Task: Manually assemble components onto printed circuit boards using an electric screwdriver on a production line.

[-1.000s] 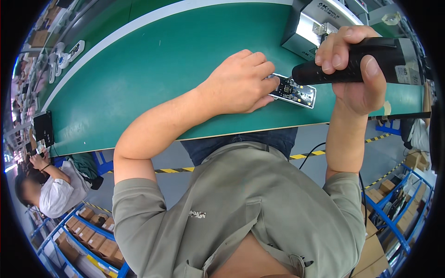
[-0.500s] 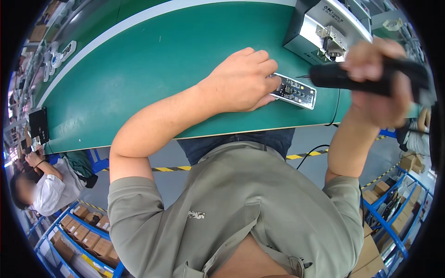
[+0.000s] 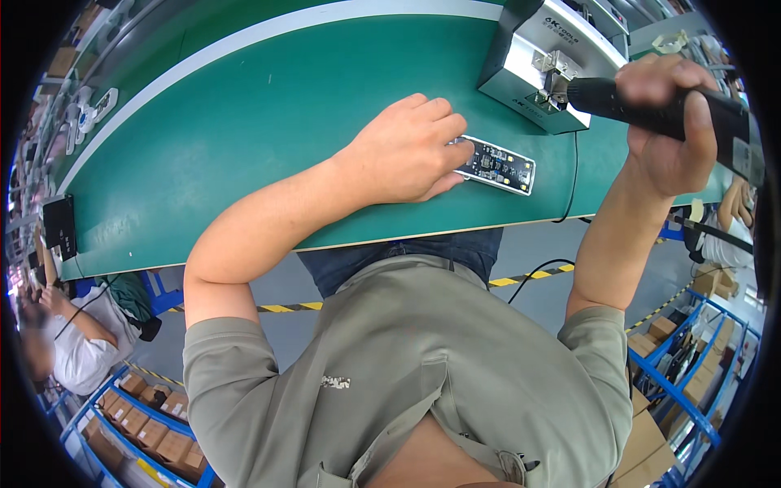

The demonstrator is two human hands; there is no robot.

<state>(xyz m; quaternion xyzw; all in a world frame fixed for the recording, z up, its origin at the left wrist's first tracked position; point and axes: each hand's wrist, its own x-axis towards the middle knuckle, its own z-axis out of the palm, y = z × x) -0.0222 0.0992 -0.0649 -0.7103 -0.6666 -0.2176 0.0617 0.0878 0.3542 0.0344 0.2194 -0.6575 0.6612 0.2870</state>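
My left hand [image 3: 411, 154] lies on the table with its fingers closed around the left end of a long, narrow circuit board in a silver housing [image 3: 506, 168]. Its right part shows black with small yellowish squares; my fingers hide the left part. Wrapped in my right hand [image 3: 679, 142] is a black electric screwdriver [image 3: 610, 99], held nearly level. Its front end is at the metal pick-up block [image 3: 556, 77] of a silver screw feeder [image 3: 533, 49]. Whether the bit touches a screw there I cannot tell.
A green table [image 3: 244, 122] has a pale far border. A black cable [image 3: 574, 175] runs from the feeder to the near edge. A black box [image 3: 59, 225] stands at the left end. Other people sit at both sides; blue racks [image 3: 159, 415] with cartons stand behind.
My right hand has moved the screwdriver from beside the circuit board to the feeder's pick-up block. My left hand keeps its grip on the housing.
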